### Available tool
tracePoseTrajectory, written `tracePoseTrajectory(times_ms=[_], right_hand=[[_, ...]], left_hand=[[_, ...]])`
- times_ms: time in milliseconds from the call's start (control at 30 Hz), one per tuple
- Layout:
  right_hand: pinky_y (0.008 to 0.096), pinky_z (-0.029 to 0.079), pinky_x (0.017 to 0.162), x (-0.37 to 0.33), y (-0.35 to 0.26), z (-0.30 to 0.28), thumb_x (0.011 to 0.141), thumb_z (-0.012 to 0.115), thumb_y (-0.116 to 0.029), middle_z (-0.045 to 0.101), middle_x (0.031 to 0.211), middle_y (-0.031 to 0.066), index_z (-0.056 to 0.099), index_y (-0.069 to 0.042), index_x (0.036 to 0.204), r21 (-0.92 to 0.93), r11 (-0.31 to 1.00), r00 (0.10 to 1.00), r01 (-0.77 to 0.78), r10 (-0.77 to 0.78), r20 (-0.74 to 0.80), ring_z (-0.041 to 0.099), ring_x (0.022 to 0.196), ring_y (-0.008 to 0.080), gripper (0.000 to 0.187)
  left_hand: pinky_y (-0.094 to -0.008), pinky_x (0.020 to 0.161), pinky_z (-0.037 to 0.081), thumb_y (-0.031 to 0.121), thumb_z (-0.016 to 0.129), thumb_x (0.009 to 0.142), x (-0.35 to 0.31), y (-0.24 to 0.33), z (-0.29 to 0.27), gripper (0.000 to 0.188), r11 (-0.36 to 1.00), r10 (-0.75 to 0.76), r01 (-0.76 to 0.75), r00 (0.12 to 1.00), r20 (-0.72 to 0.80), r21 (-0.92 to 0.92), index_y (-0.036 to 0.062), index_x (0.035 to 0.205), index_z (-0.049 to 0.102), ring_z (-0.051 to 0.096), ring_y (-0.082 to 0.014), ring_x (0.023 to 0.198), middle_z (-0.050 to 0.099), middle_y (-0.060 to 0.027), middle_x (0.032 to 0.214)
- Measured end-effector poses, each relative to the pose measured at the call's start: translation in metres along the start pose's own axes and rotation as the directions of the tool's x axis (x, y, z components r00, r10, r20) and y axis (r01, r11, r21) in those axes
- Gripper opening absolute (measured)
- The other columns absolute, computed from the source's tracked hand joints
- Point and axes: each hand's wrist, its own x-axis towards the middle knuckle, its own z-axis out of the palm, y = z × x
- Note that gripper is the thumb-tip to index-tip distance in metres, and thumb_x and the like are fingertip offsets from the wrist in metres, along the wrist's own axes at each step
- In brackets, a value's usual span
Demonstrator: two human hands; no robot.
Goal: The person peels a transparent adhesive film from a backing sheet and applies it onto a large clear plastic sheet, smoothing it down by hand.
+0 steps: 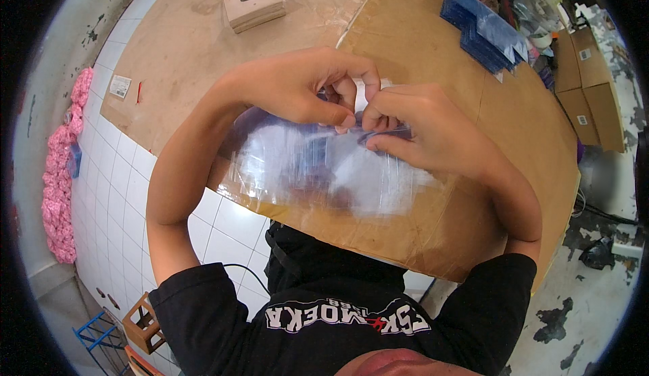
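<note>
My left hand (311, 89) and my right hand (412, 122) meet above the cardboard-covered table, fingertips almost touching. Both are closed in a pinch on a thin clear plastic sleeve (400, 132) with a bluish tint, mostly hidden by the fingers. Beneath and in front of the hands spreads a layer of overlapping clear plastic sleeves (307, 166), shiny with glare, reaching toward the table's near edge. A small white piece (363, 92) shows behind the fingertips.
Brown cardboard (466, 200) covers the table. At the back stand a stack of beige cards (253, 8) and stacks of blue flat pieces (483, 31). A white label (119, 86) lies far left. Cardboard boxes (587, 89) stand right; a pink bundle (59, 180) lies along the left wall.
</note>
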Motion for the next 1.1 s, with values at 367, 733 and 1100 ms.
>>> tracePoseTrajectory(times_ms=[367, 733, 1100], right_hand=[[0.0323, 0.049, 0.063, 0.002, 0.012, -0.03, 0.079, 0.065, -0.007, 0.064, 0.075, 0.0075, 0.063, -0.003, 0.087, 0.231, 0.957, 0.899, 0.178, -0.253, 0.357, 0.063, 0.067, 0.0205, 0.009], [0.0225, 0.047, 0.052, -0.001, 0.017, -0.07, 0.092, 0.058, -0.015, 0.061, 0.072, 0.0015, 0.059, -0.003, 0.1, 0.5, 0.849, 0.965, -0.171, 0.246, -0.087, 0.057, 0.06, 0.0072, 0.014], [0.0224, 0.045, 0.051, 0.003, 0.005, -0.029, 0.086, 0.062, -0.01, 0.064, 0.073, 0.0023, 0.063, 0.0, 0.092, 0.33, 0.91, 0.93, -0.253, 0.322, -0.175, 0.057, 0.059, 0.0087, 0.011]], left_hand=[[-0.0246, 0.06, 0.045, -0.003, 0.061, 0.08, 0.0, -0.003, -0.001, 0.031, 0.998, -0.001, 0.001, 1.0, -0.003, 0.066, 0.0023, 0.107, 0.049, 0.06, -0.0103, 0.068, 0.065, -0.0068, 0.072], [-0.025, 0.065, 0.046, 0.019, 0.071, 0.081, 0.004, -0.001, 0.001, 0.042, 0.998, 0.029, -0.022, 0.992, -0.121, 0.058, 0.0028, 0.115, 0.052, 0.058, -0.0108, 0.07, 0.064, -0.0076, 0.088], [-0.0244, 0.064, 0.048, 0.039, 0.069, 0.082, 0.01, 0.006, 0.005, 0.046, 0.984, -0.011, -0.054, 0.934, -0.356, -0.172, 0.0003, 0.106, 0.06, 0.059, -0.012, 0.068, 0.065, -0.0071, 0.086]])
